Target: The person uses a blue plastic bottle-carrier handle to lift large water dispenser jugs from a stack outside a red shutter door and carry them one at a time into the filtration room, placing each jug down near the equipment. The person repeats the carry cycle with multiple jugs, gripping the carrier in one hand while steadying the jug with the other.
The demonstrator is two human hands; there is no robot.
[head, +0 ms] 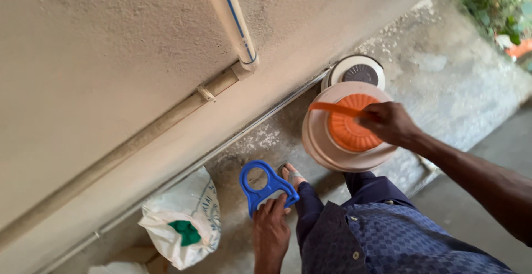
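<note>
Gripping the orange handle of the orange lid on the round pinkish container, right hand clenched; left hand grasps a blue plastic opener; lifting or turning appears next.

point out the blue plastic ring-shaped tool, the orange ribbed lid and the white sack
blue plastic ring-shaped tool [260, 188], head view, on its ring
orange ribbed lid [346, 130], head view, on its ribbed top
white sack [166, 235], head view, on its side

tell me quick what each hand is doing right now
Left hand: closed on the blue plastic wrench.
Right hand: closed on the orange handle above the orange cap on the round beige housing.
</note>
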